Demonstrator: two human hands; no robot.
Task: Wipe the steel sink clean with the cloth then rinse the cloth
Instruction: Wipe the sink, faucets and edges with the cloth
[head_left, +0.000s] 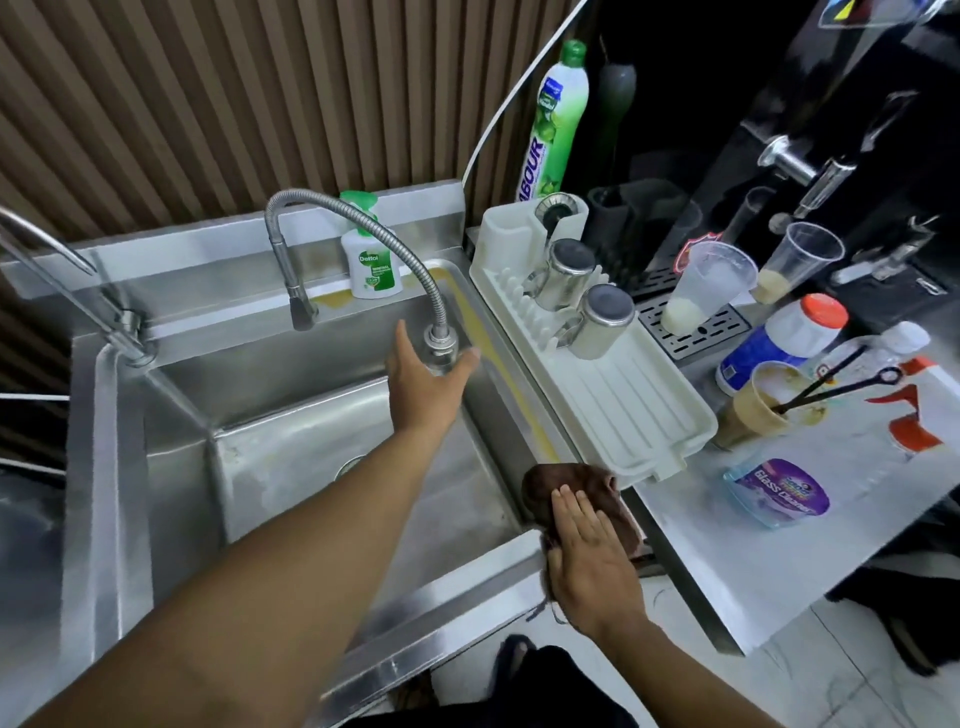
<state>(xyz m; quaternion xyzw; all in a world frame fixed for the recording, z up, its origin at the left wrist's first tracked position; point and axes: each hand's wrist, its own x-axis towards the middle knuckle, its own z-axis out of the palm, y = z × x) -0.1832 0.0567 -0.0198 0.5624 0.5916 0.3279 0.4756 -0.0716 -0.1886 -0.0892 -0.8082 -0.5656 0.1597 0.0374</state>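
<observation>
From my station I see the left hand (423, 384) stretched out over the steel sink (291, 467), at the base of the flexible tap (440, 343) on the far right rim. Its grip is open: the thumb is raised on the left of the tap base and the fingers are spread to the right of it, with the base between them. I cannot tell whether they actually touch the metal. The right hand (592, 561) lies flat on the brown cloth (566, 483), fingers straight and together, grip open, pressing down rather than clutching. The cloth sits bunched on the near right corner of the sink rim, just beside the near end of the white drying rack (623, 405), which carries two steel cups (597, 319) upside down. A soap bottle (371, 265) stands on the far ledge behind the tap hose. To the right, a glass cleaner bottle (784, 491) lies on the bench (727, 561).
</observation>
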